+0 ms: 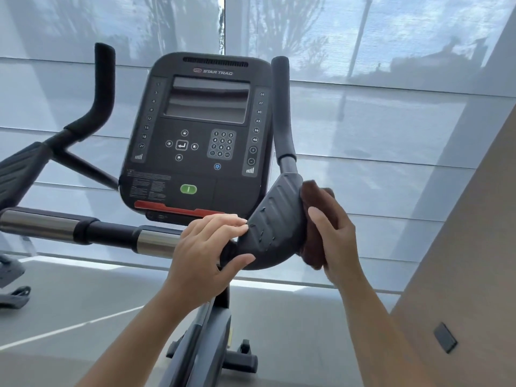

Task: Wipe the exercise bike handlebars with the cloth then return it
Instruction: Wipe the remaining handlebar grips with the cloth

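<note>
The exercise bike's black handlebars (275,219) curve round a dark console (205,135). The right side has a ribbed elbow pad and an upright grip (281,107). My left hand (206,247) grips the bar just left of the pad, fingers over the top and thumb underneath. My right hand (333,238) presses a dark brown cloth (314,219) against the pad's right edge. The cloth is bunched between palm and pad, and part of it is hidden behind my fingers. The left upright grip (104,85) stands apart from both hands.
A chrome and black crossbar (83,229) runs left from my left hand. The bike's frame and base (212,339) stand below on the grey floor. A beige wall (460,275) with a small dark plate (445,340) rises close on the right. Shaded windows fill the background.
</note>
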A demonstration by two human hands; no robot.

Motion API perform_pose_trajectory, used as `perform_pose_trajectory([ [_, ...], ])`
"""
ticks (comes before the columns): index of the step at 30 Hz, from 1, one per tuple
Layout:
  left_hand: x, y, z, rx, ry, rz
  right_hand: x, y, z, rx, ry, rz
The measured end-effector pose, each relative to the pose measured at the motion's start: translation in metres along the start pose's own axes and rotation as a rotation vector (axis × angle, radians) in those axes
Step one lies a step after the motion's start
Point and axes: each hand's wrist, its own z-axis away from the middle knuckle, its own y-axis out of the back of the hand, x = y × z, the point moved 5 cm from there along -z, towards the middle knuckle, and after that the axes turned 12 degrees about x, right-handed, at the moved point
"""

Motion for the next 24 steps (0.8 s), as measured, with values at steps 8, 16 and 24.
perform_pose_trajectory([
  [8, 0.001, 0.001, 0.000, -0.024, 0.012, -0.010, -0.031, 0.003, -0.008, 0.148, 0.171, 0.192],
  [16, 0.001, 0.004, 0.000, -0.002, 0.025, 0.027, -0.019, -0.022, -0.040, -0.198, -0.109, 0.143],
  [24, 0.001, 0.001, 0.000, 0.035, 0.008, 0.018, -0.016, -0.001, 0.026, -0.071, 0.027, 0.246],
])
